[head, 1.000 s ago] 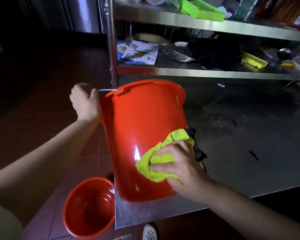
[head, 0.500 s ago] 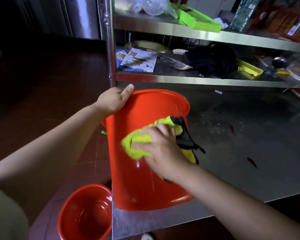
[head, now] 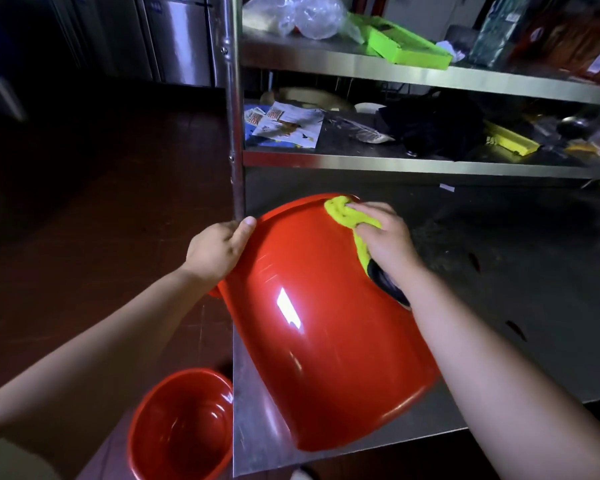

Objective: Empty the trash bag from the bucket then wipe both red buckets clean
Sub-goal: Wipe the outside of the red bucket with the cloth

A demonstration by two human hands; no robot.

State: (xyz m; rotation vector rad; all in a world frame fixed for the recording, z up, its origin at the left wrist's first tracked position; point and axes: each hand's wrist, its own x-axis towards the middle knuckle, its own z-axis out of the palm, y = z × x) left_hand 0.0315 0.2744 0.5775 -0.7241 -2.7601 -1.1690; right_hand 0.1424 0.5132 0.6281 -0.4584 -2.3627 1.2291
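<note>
Left grip (head: 219,251) clasps tilted bucket (head: 319,323) rim; right grip (head: 383,237) presses cloth (head: 347,213) there (counter (head: 499,306) edge close): hard push may slide bucket off.

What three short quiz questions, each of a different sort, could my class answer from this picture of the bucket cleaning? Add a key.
1. True or false: the left hand grips the rim of the tilted red bucket on the steel table.
2. What does the right hand press on the bucket? A) yellow-green cloth B) sponge C) brush
3. Fill in: the second red bucket stands on the ____, open side up.

Key: 1 true; 2 A; 3 floor.
</note>
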